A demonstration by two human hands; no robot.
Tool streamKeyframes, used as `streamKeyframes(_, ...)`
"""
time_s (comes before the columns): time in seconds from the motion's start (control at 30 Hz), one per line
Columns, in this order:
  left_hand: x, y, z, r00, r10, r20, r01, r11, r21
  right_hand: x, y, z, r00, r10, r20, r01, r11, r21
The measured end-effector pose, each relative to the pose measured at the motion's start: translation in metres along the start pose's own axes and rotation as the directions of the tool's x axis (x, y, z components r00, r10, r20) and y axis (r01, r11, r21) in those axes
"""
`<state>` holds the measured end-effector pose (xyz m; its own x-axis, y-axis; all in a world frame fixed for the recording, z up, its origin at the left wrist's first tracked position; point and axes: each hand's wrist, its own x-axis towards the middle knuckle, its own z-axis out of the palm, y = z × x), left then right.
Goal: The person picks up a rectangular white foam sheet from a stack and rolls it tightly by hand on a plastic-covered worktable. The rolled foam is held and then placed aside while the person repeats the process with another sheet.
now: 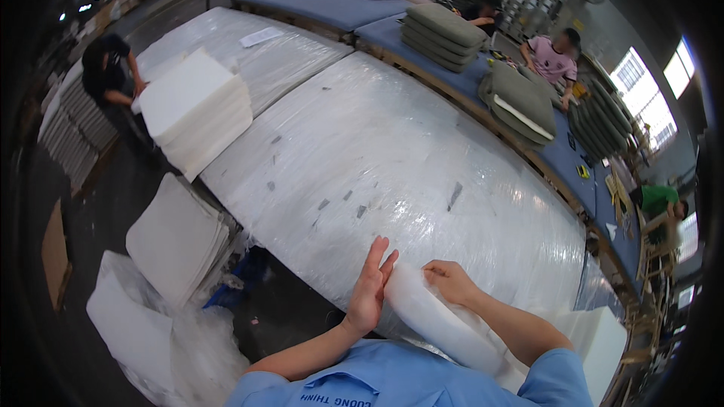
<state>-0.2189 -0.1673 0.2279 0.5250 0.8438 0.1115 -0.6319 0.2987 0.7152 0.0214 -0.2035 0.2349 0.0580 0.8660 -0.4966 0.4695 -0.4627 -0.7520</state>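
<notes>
A thick white piece of wadding or foam, rounded along its near side, lies at the near edge of the plastic-covered table, close against my body. My left hand is held upright at its left end, fingers stretched out and the palm side toward it. With bent fingers, my right hand pinches the piece's upper edge near that same end. The fingertips of my right hand are partly hidden. More white padding stands by my right elbow.
A stack of white foam sheets sits at the table's left edge, beside a co-worker. White sheets and plastic-wrapped padding lie lower left. Along the blue tables, grey-green cushions are piled near other people.
</notes>
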Motion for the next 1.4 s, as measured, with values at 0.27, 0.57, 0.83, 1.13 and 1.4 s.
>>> streamKeyframes(0.27,0.005,-0.008,0.004,0.993,0.070,-0.098,-0.080,0.991,-0.104,0.033,-0.095,-0.004,0.961,0.252,0.114,-0.229,0.956,-0.184)
streamKeyframes(0.57,0.009,-0.005,0.010,0.921,0.173,0.348,-0.369,0.671,0.643,0.043,0.010,-0.003,0.977,-0.097,0.192,0.148,0.951,-0.272)
streamKeyframes(0.83,0.036,0.035,0.017,0.853,-0.010,0.521,-0.387,0.657,0.647,-0.041,-0.040,-0.064,0.968,-0.130,-0.214,0.075,0.966,-0.246)
streamKeyframes(1.13,0.056,0.022,0.030,0.802,-0.156,0.576,-0.343,0.670,0.659,-0.129,0.020,-0.045,0.995,0.097,-0.025,-0.092,0.982,0.166)
streamKeyframes(1.4,0.060,0.020,0.032,0.839,-0.198,0.506,-0.271,0.655,0.706,-0.139,-0.059,-0.069,0.968,-0.153,-0.197,0.065,0.919,-0.389)
